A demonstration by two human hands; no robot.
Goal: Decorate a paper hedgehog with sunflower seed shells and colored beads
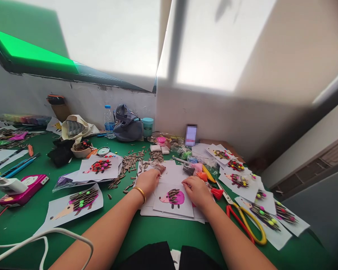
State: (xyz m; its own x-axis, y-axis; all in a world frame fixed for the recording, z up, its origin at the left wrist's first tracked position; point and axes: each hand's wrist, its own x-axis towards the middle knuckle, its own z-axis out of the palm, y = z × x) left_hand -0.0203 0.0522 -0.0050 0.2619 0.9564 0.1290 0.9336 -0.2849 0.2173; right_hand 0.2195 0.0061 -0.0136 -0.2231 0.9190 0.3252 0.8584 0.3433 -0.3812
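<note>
A white card [162, 208] with a hedgehog on it lies in front of me on a stack of paper. Its pink clay body [180, 197] bears several sunflower seeds on the left part. My left hand [148, 183], with a gold bangle, is above the card's upper left, fingers closed beside a small clear bag [159, 167]; whatever they pinch is too small to make out. At the card's upper right edge rests my right hand [196, 190], its fingers bent together; anything inside them is hidden.
Loose sunflower seeds [133, 161] are scattered behind my left hand. Yellow-handled scissors [252, 221] and red-handled pliers [239, 221] lie to the right, near several hedgehog cards [239, 180]. Another hedgehog card [76, 204] and a white cable [59, 232] are at left. A phone [190, 135] leans at the back.
</note>
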